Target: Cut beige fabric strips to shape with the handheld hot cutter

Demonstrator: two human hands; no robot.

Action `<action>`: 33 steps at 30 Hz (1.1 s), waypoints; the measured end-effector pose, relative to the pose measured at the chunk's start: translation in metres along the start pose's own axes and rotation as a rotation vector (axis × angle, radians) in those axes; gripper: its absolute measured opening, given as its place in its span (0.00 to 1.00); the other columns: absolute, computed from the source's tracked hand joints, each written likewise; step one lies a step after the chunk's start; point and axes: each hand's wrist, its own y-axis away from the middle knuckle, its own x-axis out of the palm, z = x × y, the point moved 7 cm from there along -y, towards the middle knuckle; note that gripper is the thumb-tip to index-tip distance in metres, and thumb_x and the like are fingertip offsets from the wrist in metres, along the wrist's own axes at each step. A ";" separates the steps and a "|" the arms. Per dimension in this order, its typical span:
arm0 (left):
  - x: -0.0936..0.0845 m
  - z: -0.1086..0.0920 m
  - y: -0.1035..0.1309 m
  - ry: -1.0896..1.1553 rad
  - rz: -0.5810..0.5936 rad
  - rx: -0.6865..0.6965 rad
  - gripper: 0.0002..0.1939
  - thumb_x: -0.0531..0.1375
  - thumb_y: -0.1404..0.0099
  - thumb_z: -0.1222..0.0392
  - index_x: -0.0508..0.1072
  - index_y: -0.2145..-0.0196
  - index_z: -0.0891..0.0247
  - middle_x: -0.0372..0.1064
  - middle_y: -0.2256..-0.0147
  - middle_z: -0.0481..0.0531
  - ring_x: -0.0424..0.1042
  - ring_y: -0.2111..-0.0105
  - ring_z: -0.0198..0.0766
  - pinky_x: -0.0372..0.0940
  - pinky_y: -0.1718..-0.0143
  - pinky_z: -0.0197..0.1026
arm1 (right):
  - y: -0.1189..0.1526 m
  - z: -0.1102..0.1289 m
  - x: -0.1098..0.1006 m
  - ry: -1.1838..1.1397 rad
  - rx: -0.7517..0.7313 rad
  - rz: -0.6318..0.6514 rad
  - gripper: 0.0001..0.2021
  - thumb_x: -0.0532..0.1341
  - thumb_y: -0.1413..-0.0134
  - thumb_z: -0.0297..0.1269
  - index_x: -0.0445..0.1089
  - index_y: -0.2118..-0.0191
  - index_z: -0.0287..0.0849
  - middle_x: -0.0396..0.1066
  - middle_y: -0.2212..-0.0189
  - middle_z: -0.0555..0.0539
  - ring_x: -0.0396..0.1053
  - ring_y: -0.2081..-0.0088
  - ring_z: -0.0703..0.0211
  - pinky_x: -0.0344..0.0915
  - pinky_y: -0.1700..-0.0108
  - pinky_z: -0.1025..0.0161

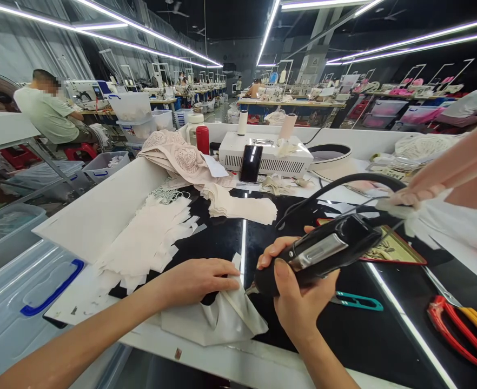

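My right hand (303,292) is wrapped around a bulky black corded hand tool (323,248) with a silver plate on its side. Its narrow tip points down and left, close to a cream fabric piece (222,319) at the table's front edge. My left hand (200,281) presses and grips that fabric from the left, fingertips near the tool's tip. The fabric is folded and partly raised; its underside is hidden. To the right of my right hand lie teal thread snips (358,301), partly covered by the hand.
Cream fabric pieces (141,237) spread left; another stack (242,208) lies ahead. Behind stand a phone (251,163), white vented box (266,154) and red bottle (202,140). Red-handled scissors (441,313) and a tray (409,248) lie right. The cable (344,178) arches overhead. A person (52,111) sits left.
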 end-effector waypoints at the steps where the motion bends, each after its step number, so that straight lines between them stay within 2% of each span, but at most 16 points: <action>1: 0.000 0.000 0.000 -0.009 0.008 0.001 0.34 0.54 0.37 0.83 0.71 0.38 0.56 0.71 0.37 0.53 0.69 0.34 0.43 0.69 0.37 0.41 | 0.000 0.000 0.000 0.000 -0.001 0.000 0.26 0.69 0.43 0.26 0.64 0.43 0.52 0.74 0.67 0.56 0.72 0.73 0.62 0.73 0.70 0.62; 7: -0.001 -0.006 -0.002 -0.088 0.030 0.040 0.30 0.57 0.34 0.80 0.73 0.40 0.56 0.69 0.36 0.57 0.71 0.36 0.48 0.70 0.39 0.43 | 0.000 -0.001 0.000 -0.026 -0.003 0.009 0.27 0.69 0.44 0.26 0.64 0.42 0.52 0.75 0.67 0.56 0.73 0.73 0.63 0.73 0.70 0.62; 13: -0.002 -0.010 -0.002 -0.093 0.014 0.047 0.28 0.56 0.32 0.78 0.74 0.41 0.56 0.70 0.37 0.57 0.70 0.37 0.47 0.67 0.38 0.43 | -0.001 -0.001 0.001 -0.056 0.003 0.022 0.25 0.68 0.43 0.25 0.65 0.43 0.53 0.75 0.66 0.57 0.73 0.73 0.64 0.74 0.70 0.63; 23: 0.002 -0.008 -0.001 -0.092 0.018 0.040 0.28 0.54 0.30 0.79 0.72 0.39 0.56 0.68 0.37 0.58 0.70 0.37 0.47 0.65 0.36 0.45 | -0.008 -0.006 0.006 -0.038 0.002 -0.010 0.23 0.69 0.43 0.27 0.64 0.45 0.52 0.75 0.67 0.57 0.73 0.74 0.64 0.74 0.70 0.62; 28: 0.002 -0.009 -0.001 -0.076 0.005 0.035 0.27 0.55 0.29 0.78 0.73 0.40 0.56 0.68 0.37 0.58 0.69 0.36 0.46 0.64 0.35 0.44 | -0.006 -0.009 0.006 -0.005 0.033 -0.015 0.20 0.67 0.40 0.29 0.64 0.46 0.51 0.74 0.67 0.57 0.73 0.74 0.64 0.74 0.70 0.62; 33: 0.004 -0.009 -0.002 -0.041 0.053 0.020 0.28 0.54 0.30 0.79 0.72 0.39 0.56 0.66 0.36 0.59 0.67 0.35 0.47 0.62 0.34 0.45 | -0.009 -0.015 0.004 -0.029 0.024 -0.033 0.22 0.69 0.40 0.30 0.63 0.44 0.53 0.74 0.67 0.57 0.73 0.73 0.64 0.75 0.69 0.61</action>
